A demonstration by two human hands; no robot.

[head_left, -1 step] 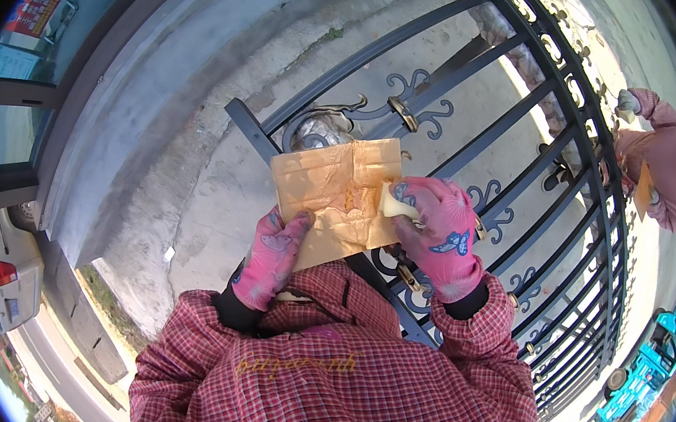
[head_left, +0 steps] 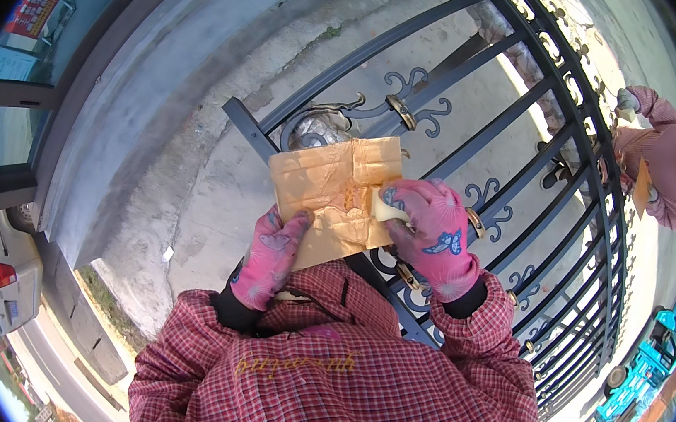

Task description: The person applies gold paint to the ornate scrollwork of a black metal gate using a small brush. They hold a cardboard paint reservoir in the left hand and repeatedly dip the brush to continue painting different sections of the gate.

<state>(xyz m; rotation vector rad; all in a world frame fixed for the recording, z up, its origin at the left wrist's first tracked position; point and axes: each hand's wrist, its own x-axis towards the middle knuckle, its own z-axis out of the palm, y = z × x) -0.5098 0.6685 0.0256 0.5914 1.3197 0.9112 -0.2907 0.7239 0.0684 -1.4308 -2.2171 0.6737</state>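
Observation:
My left hand (head_left: 273, 258), in a pink patterned glove, is closed on the lower left edge of a creased brown piece of cardboard (head_left: 312, 179), its thumb lying on top. Orange-brown smears mark the cardboard's middle. My right hand (head_left: 434, 243), gloved alike, pinches a small cream-coloured sponge-like piece (head_left: 388, 209) against the cardboard's right side. The fingers partly cover that piece, so its full shape is hidden. Just beyond both hands, and partly behind the cardboard, lies a dark iron fence panel (head_left: 416, 111) with scrolls and gold-coloured collars (head_left: 402, 112).
A wrapped or crumpled silvery bundle (head_left: 320, 128) shows under the panel's near corner. Across the panel at right is another person (head_left: 650, 146) in a checked top. A wall with windows (head_left: 9, 136) and a white vehicle (head_left: 1, 273) stand left; a blue truck (head_left: 650, 363) is right.
My right hand has shifted slightly left with the cream piece, further onto the cardboard. My left hand and the cardboard have hardly moved.

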